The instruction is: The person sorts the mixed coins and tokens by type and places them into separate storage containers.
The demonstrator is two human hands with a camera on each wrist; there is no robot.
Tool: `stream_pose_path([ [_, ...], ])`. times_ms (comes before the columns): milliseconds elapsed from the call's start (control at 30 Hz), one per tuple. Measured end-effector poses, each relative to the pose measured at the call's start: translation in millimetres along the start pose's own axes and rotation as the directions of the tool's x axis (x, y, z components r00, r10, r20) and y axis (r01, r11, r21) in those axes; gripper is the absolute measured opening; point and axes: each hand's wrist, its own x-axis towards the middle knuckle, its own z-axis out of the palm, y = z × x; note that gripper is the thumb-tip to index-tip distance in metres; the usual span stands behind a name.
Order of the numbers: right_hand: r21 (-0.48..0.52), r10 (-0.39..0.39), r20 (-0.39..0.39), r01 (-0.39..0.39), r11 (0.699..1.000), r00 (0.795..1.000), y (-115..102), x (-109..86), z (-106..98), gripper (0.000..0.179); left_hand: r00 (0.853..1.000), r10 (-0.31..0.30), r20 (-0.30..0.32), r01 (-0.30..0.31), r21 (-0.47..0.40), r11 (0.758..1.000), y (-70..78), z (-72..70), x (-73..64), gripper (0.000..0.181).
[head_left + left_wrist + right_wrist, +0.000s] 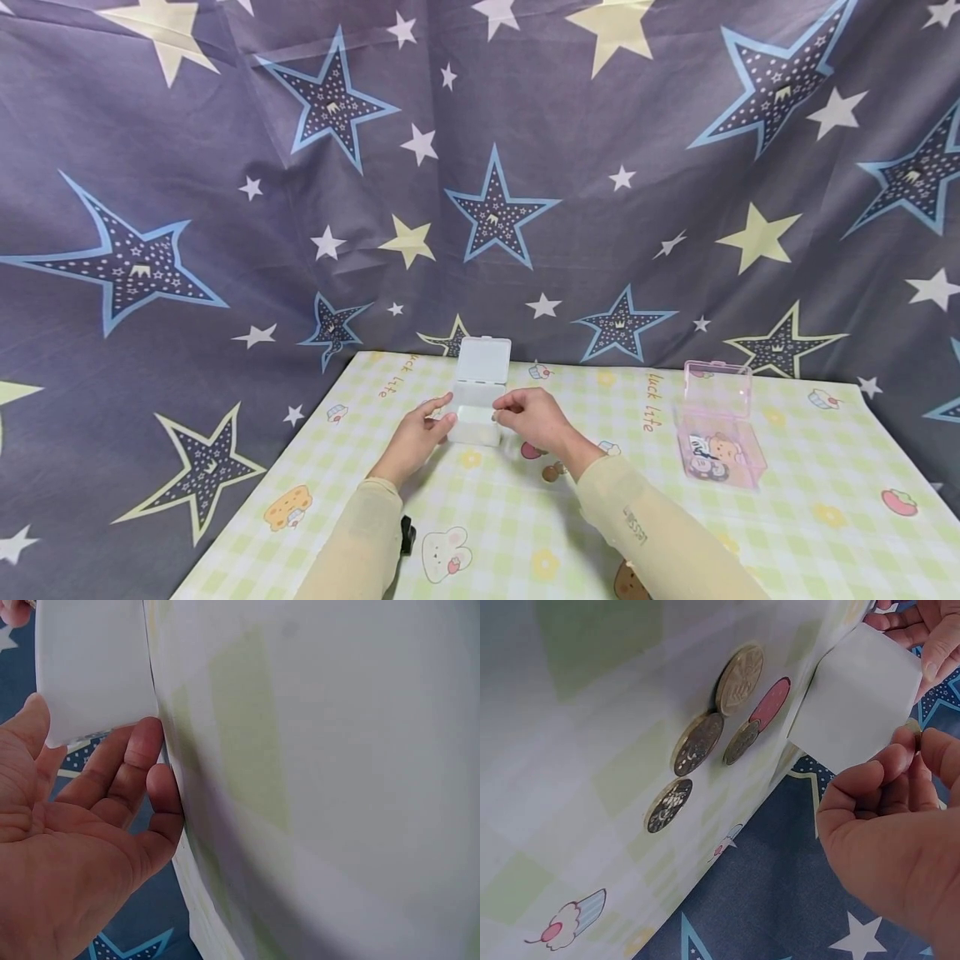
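Note:
A small white plastic box [476, 425] stands on the table with its lid raised at the back. My left hand [422, 431] holds the box at its left side, thumb toward the front; the left wrist view shows the fingertips against the white wall [97, 671]. At the box's right edge is my right hand [534, 417], pinching a coin [913, 729] between thumb and forefinger, largely covered by them. Several more coins [697, 744] lie flat on the tablecloth beside a printed strawberry, near the right hand. The box's inside is hard to make out.
A clear pink box [718, 454] with its lid up stands to the right, with printed figures showing in or through it. The checked tablecloth [495, 575] covers the table. A dark star-patterned curtain [405, 308] hangs behind the table's far edge.

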Motion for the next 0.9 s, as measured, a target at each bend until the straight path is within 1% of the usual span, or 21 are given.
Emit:
stream_pose_path([
  [367, -0.017, 0.000, -0.006, 0.000, 1.000, 1.000, -1.6, -1.0, 1.0, 0.013, 1.000, -0.004, 0.000, 0.004, -0.009, 1.000, 0.4, 0.3, -0.8, 0.053],
  [533, -0.017, 0.004, -0.005, -0.004, 1.000, 1.000, -1.2, -1.7, 1.2, 0.014, 1.000, -0.017, 0.001, 0.017, -0.007, 1.000, 1.2, 0.5, -1.3, 0.054],
  [667, -0.019, -0.003, 0.002, 0.003, 1.000, 1.000, -0.2, -3.5, 0.4, 0.015, 1.000, -0.010, 0.001, 0.010, 0.002, 1.000, 1.0, 0.1, -1.4, 0.053],
  [733, -0.008, 0.002, 0.013, -0.002, 1.000, 1.000, 1.8, -5.4, -1.4, 0.017, 1.000, -0.005, 0.002, 0.005, 0.004, 1.000, 1.0, 0.4, -1.3, 0.053],
  [833, 0.043, 0.033, 0.045, -0.035, 0.998, 0.998, 6.8, -9.7, -7.7, 0.021, 1.000, 0.001, 0.004, -0.001, 0.010, 1.000, 0.6, 0.2, -0.9, 0.053],
  [900, 0.022, 0.030, 0.046, -0.031, 0.999, 0.999, 11.8, -11.9, -14.4, 0.022, 1.000, -0.003, 0.008, 0.003, 0.013, 1.000, 0.5, -0.1, -0.6, 0.053],
])
